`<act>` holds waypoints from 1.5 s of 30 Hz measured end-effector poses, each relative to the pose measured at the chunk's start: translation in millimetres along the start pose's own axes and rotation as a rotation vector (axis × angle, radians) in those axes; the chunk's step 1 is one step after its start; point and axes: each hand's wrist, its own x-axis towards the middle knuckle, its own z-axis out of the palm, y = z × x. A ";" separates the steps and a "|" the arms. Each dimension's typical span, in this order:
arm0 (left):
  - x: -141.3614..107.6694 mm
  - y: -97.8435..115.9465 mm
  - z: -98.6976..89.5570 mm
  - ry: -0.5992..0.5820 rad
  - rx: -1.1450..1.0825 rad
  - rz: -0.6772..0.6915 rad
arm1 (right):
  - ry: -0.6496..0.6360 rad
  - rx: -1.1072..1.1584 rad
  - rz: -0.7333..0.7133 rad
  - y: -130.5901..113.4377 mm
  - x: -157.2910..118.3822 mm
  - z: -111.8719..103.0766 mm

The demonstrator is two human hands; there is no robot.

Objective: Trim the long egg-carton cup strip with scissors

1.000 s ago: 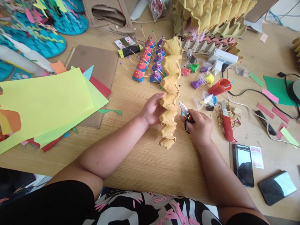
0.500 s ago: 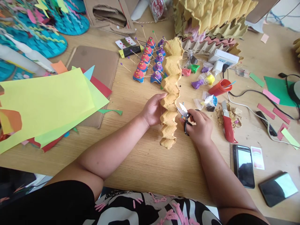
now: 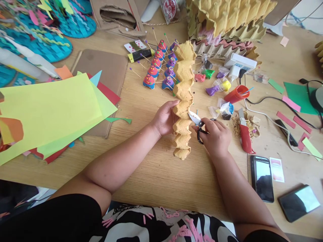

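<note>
Two hands are closed, the left hand [image 3: 165, 119] gripping a carton strip [image 3: 183, 91], the right hand [image 3: 216, 137] scissors [image 3: 195, 118]. Print on the white card [image 3: 277, 169] is illegible.

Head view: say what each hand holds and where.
Left hand: the yellow egg-carton strip, by its left edge near mid-length. Right hand: the scissors, by the black handles.

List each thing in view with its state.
Yellow egg-carton strip, held in the left hand
Black-handled metal scissors, in the right hand, tips at the strip's edge
Red-handled knife, blade exposed
Orange plastic cup, open-topped, blue stick inside
White power strip, plugs inserted
Black phone, lying screen up
Red and blue figures, standing upright
</note>
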 end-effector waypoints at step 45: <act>1.3 -3.4 -7.8 -0.047 0.102 0.081 | -0.017 0.087 0.112 -0.4 -0.8 1.1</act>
